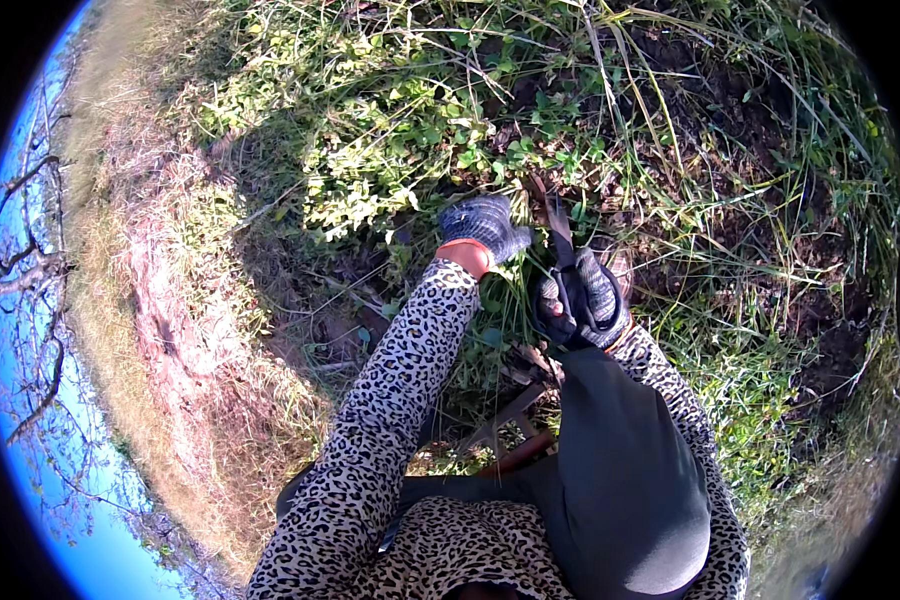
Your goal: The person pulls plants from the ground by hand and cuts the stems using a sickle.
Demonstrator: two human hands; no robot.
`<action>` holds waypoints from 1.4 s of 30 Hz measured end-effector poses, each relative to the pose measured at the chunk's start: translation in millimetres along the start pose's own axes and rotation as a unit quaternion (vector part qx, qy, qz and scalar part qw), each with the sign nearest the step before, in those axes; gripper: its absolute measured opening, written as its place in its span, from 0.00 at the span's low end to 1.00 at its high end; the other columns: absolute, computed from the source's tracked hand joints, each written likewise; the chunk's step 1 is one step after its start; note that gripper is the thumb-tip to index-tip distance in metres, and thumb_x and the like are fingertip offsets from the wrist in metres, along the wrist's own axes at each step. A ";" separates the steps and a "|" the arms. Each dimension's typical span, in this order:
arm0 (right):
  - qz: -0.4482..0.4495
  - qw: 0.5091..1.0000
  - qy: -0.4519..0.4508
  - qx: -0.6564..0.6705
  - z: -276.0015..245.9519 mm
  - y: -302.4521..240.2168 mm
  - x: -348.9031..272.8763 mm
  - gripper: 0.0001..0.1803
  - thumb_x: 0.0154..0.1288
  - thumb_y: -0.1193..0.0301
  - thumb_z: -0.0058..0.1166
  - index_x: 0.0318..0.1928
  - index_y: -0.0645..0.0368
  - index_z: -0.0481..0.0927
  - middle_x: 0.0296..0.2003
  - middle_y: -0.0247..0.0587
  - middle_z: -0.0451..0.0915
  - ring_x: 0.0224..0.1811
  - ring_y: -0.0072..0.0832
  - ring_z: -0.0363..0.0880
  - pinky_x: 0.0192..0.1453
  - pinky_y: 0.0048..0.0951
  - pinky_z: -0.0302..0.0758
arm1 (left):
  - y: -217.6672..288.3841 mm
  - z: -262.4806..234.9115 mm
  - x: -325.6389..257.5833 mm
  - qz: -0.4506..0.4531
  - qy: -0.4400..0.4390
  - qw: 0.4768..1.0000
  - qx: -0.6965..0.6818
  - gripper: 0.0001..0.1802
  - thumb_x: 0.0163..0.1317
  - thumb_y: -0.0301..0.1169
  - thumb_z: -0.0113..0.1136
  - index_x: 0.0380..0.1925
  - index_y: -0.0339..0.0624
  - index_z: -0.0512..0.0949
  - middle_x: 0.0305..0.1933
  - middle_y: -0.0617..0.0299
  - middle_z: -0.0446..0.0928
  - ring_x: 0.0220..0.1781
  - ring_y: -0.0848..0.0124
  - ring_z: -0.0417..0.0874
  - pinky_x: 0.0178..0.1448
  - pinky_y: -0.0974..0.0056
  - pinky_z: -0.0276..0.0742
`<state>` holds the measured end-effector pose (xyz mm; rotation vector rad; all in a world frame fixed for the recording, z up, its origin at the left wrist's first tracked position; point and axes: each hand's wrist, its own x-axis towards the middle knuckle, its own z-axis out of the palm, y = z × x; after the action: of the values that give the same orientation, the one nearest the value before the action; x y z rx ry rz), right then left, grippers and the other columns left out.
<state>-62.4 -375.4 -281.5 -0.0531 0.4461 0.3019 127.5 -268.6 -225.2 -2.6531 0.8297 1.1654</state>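
Grey-gloved left hand (480, 224): fingers closed, apparently on grass stems (518, 207); right hand (592, 292): fingers gripping a dark bladed tool (559, 222) that reaches beyond them, near the left fingers

The grey knit-gloved left hand (483, 226) lies among green leafy plants (355, 195), left of the dark narrow blade (559, 222) in the grey knit-gloved right hand (587, 300).

sleeves (400, 370): leopard-print | gloves (475, 216): grey knit, orange hems (467, 241) | trousers (620, 455): dark green

Bright sunlight casts hard shadows (278, 215), with fisheye-bent edges.
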 end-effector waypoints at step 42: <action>0.047 0.994 0.038 -0.089 17.5 3.7 8.4 0.23 0.71 0.46 0.45 0.54 0.47 0.70 0.19 0.39 0.74 0.14 0.28 0.70 0.17 0.29 0.65 | -28.6 33.9 53.4 -0.009 0.155 0.894 -0.421 0.16 0.57 0.38 0.58 0.38 0.38 0.81 0.40 0.42 0.80 0.42 0.49 0.82 0.50 0.56 0.76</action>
<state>-49.0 -367.5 -269.3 -0.2182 0.4977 0.4319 150.4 -256.7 -289.6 -3.6056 0.3499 1.3350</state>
